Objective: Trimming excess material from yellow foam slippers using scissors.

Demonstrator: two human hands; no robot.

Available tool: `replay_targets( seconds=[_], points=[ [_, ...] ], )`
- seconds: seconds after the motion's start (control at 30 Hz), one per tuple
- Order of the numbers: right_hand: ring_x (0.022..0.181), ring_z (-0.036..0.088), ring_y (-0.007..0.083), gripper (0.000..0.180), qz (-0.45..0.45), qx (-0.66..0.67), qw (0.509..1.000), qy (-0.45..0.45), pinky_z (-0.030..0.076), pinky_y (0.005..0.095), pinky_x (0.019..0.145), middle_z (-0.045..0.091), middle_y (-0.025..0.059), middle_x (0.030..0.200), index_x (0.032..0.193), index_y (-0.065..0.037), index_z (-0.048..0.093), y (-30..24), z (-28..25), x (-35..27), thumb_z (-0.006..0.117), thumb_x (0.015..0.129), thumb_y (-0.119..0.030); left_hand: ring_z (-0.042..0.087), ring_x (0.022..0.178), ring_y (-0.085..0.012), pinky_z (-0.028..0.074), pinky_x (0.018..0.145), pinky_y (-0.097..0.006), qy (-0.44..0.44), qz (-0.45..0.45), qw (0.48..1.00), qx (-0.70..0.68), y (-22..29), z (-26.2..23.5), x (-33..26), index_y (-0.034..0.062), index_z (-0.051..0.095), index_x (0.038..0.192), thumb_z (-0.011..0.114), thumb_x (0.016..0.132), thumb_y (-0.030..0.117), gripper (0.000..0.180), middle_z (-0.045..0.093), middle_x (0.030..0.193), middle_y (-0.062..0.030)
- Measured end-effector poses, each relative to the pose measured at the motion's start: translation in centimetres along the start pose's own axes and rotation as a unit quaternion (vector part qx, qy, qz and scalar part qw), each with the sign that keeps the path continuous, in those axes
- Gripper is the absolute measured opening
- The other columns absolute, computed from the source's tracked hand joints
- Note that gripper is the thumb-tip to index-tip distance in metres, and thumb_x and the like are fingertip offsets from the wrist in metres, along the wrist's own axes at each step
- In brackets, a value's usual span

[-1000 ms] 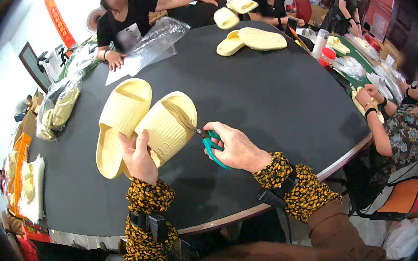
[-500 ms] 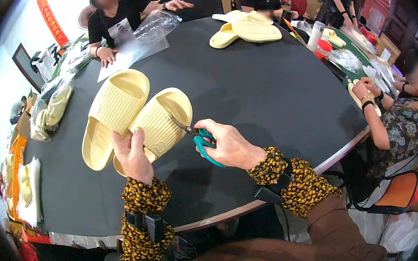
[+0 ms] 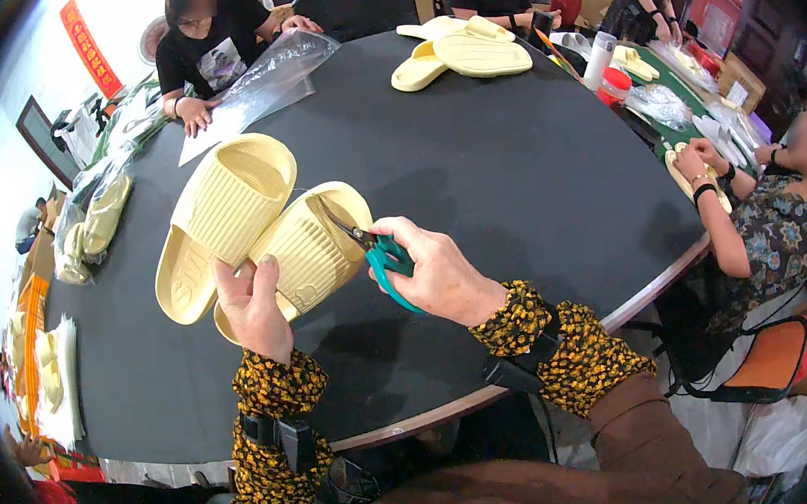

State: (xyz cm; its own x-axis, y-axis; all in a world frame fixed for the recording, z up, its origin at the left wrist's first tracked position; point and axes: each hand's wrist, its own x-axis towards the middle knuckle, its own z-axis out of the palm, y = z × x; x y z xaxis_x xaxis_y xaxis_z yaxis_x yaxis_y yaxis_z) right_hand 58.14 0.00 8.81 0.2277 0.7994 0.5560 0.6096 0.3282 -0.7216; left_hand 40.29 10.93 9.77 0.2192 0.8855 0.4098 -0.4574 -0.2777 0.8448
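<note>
My left hand [image 3: 257, 313] is closed on a pair of pale yellow slide sandals, gripping them low between thumb and fingers. The left sandal [image 3: 237, 194] is tilted and overlaps the edge of the right sandal [image 3: 313, 255]; both have ribbed straps. In my right hand [image 3: 449, 277] is a pair of scissors with teal handles [image 3: 390, 265], fingers wrapped round the grips. Their dark blades reach to the strap edge at the right sandal's opening. Whether the tips touch the rubber I cannot tell.
A dark round table [image 3: 502, 176] spreads beneath my hands. More yellow sandals [image 3: 482, 53] lie at its far side. Across it, a person handles a clear plastic bag [image 3: 278, 76]. Bagged sandals [image 3: 103, 216] sit at the left edge. Another person [image 3: 765, 220] works at right beside a red-lidded jar [image 3: 614, 88].
The scissors' handles have come closer together, and the right sandal has tipped slightly. The person across the table has drawn an outstretched hand back to the plastic bag. My view has shifted a little.
</note>
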Motion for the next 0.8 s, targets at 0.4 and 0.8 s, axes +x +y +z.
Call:
replay_targets(
  seconds=[0.4, 0.8],
  points=[
    [0.072, 0.064, 0.0286, 0.039, -0.010, -0.115, 0.993, 0.020, 0.053, 0.0372, 0.064, 0.061, 0.0150, 0.091, 0.112, -0.005, 0.053, -0.7, -0.7, 0.1, 0.066, 0.076, -0.009, 0.054, 0.114, -0.0224, 0.041, 0.095, -0.031, -0.089, -0.017, 0.994, 0.059, -0.2, -0.5, -0.6, -0.0026, 0.030, 0.138, 0.049, 0.087, -0.006, 0.055, 0.054, 0.125, -0.0202],
    [0.079, 0.065, 0.0326, 0.042, 0.005, -0.101, 0.995, 0.003, 0.054, 0.0409, 0.069, 0.062, 0.0187, 0.095, 0.115, -0.005, 0.048, -0.9, -1.0, 0.3, 0.065, 0.078, -0.015, 0.057, 0.105, -0.0178, 0.045, 0.086, -0.027, -0.153, -0.068, 0.983, 0.073, -0.2, 0.4, -1.3, -0.0021, 0.035, 0.133, 0.050, 0.087, -0.007, 0.048, 0.059, 0.118, -0.0159]
  ],
)
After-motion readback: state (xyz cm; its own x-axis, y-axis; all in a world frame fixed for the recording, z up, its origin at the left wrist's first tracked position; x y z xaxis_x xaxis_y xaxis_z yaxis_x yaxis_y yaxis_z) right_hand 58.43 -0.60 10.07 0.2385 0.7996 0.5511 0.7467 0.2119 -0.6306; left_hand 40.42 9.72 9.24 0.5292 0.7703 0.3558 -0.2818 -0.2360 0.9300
